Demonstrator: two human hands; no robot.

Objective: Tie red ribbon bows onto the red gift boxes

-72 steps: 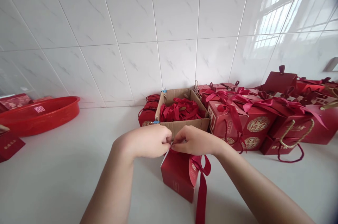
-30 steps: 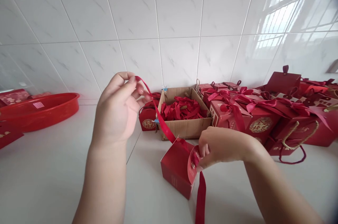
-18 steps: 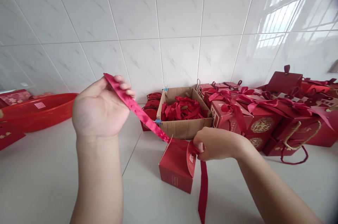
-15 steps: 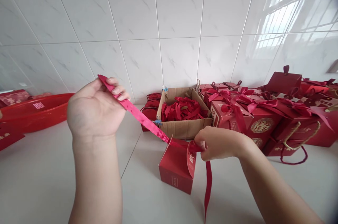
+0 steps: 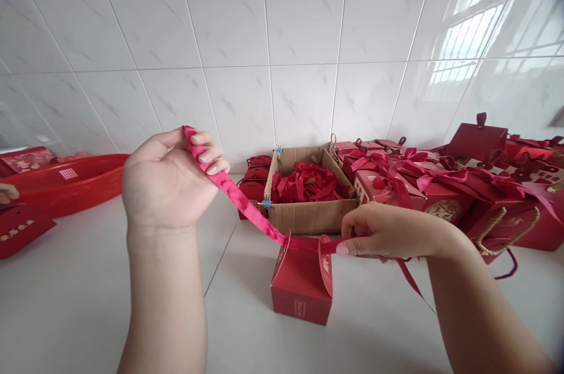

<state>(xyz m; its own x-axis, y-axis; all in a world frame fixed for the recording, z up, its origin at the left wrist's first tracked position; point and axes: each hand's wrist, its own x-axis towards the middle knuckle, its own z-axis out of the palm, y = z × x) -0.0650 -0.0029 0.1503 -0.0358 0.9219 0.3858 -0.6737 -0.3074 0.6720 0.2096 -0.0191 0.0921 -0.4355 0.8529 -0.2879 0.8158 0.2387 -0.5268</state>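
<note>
A red ribbon (image 5: pixel 251 209) runs through the top of a small red gift box (image 5: pixel 302 295), which stands upright on the pale surface. My left hand (image 5: pixel 174 180), raised at the left with the palm turned toward me, pinches one length of the ribbon. Just right of the box, my right hand (image 5: pixel 383 233) grips the ribbon where it leaves the box top. The rest of that end hangs behind and below my right hand. Between the two rounded upright flaps of the box, the ribbon lies nearly level.
A cardboard box (image 5: pixel 308 218) full of red ribbons sits behind the gift box. Ribboned gift boxes (image 5: pixel 414 186) crowd the right side. At the left are a red basin (image 5: pixel 88 189), a red bag (image 5: pixel 26 230) and another person's hand (image 5: pixel 7 192). A tiled wall (image 5: pixel 238 98) closes the back.
My right hand has moved right, drawing the ribbon end along, and its fingers now point left. The gift box has turned slightly. Another person's fingers show more at the left.
</note>
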